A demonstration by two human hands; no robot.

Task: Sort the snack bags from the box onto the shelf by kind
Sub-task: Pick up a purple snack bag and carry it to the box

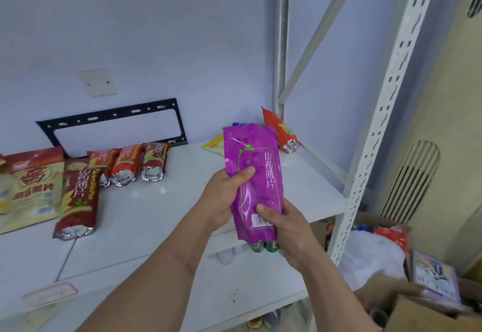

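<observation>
Both hands are holding one purple yam-chip bag (pixel 257 183) above the shelf (pixel 161 217).
Left hand (pixel 224 196) and right hand (pixel 284 223) are each grasping an edge — light, crinkly, slippery, probably fragile inside; gentle edge grip suits it.

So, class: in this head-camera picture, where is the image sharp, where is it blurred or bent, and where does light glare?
Head view: sharp on the purple bag; blurred at the lower right around the cardboard box; wide-angle bending leans the shelf upright; soft glare on the white shelf and the red bags' foil ends; lighting even, shadows faint.

left hand (pixel 224 196) bare | right hand (pixel 284 224) bare | forearms uncovered, no sleeves visible
</observation>
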